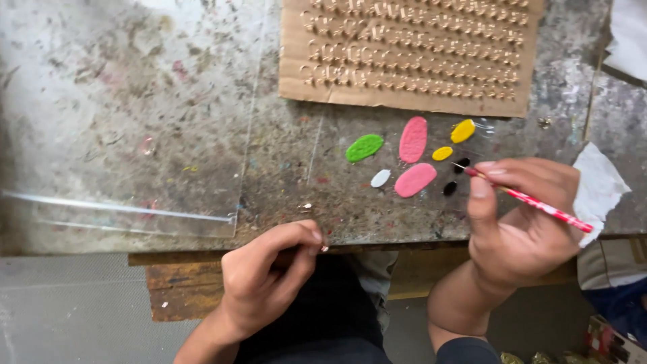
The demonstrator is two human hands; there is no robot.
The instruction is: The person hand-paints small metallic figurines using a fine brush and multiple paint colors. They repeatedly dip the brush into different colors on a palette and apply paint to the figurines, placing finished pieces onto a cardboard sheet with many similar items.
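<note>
Brush [532, 201] tip hidden over black paint [461, 165]

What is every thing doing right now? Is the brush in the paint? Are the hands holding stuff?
Right hand: gripping the red paintbrush.
Red paintbrush: held tilted, tip at the black paint blob.
Black paint blob: wet-looking, by the brush tip.
Left hand: pinching a tiny piece at the table edge; too small to tell what.
Pink, green, yellow, white paint blobs: separate, unmixed.
Cardboard sheet: lying flat, covered with rows of small pieces.
Clear plastic sheet: lying flat.
</note>
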